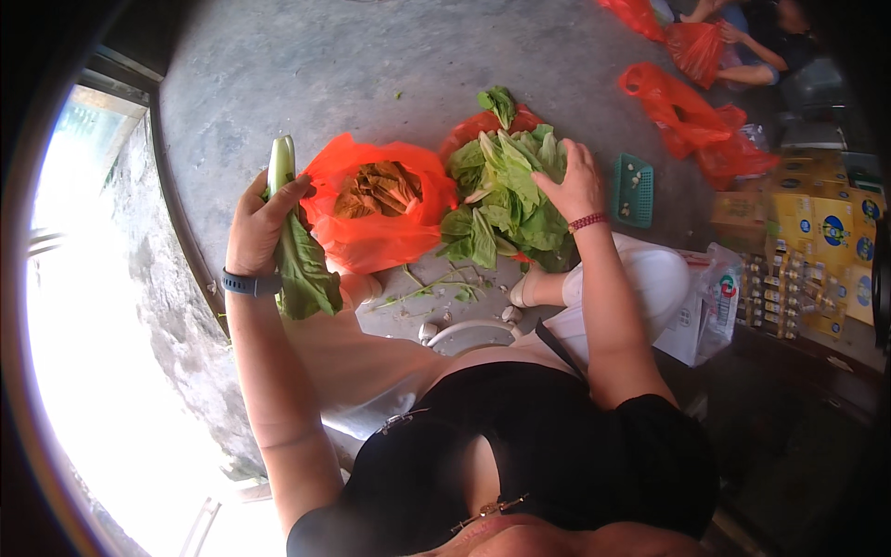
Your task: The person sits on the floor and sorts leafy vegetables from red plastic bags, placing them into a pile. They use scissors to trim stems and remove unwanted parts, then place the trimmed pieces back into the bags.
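My left hand (261, 219) grips a leafy green vegetable (306, 268), its pale cut stem pointing up and its leaves hanging down by my wrist. Just right of it stands an open red plastic bag (369, 244) with brown, wilted-looking leaves (379, 191) inside. My right hand (576, 184) rests with fingers spread against a heap of green leafy vegetables (511, 188). Under the far side of that heap, another red plastic bag (463, 132) shows. Whether the right fingers hold any leaf cannot be made out.
Thin green stems (438, 285) litter the concrete floor (313, 63) between my feet. A green plastic basket (632, 191) holds several small white pieces. Red bags (686, 118) lie farther right, near another person's hands (731, 33). Yellow cartons (821, 223) and small bottles (773, 285) stand at right.
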Demonstrator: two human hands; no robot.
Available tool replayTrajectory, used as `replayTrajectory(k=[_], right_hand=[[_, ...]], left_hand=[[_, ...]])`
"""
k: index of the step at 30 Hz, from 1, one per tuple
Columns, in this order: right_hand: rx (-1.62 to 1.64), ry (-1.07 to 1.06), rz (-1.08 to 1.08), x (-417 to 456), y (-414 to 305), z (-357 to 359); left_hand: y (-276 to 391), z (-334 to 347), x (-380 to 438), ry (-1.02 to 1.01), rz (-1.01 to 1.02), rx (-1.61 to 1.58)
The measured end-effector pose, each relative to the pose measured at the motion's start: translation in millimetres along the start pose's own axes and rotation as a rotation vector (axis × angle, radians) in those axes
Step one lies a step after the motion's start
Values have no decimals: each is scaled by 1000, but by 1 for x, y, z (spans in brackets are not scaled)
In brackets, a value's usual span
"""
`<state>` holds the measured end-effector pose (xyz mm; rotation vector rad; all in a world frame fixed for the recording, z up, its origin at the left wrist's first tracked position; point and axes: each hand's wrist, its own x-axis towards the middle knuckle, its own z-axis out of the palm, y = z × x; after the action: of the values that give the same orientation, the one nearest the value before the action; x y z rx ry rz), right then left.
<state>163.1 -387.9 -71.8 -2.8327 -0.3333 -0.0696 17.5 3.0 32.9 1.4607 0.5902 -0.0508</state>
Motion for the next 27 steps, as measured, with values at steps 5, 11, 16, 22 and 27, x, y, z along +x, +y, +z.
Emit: replayTrajectory(k=[5,11,16,22,27], right_hand=[[517,-178,-383,-17,-87,68],[550,-703,-363,-50,-175,173],[624,-1253,-627,-103,-191,192],[580,-1006,-377,-74,-175,233],[464,-916,-404,-40,-181,241]], left_hand=[[0,-4,-3,-24,-35,-67],[-4,-13,-5,79,-63,-157],[0,-15,-12,92,-105,8],[1,-12,-12,144,-66,115],[8,-4,-21,134,-87,146]])
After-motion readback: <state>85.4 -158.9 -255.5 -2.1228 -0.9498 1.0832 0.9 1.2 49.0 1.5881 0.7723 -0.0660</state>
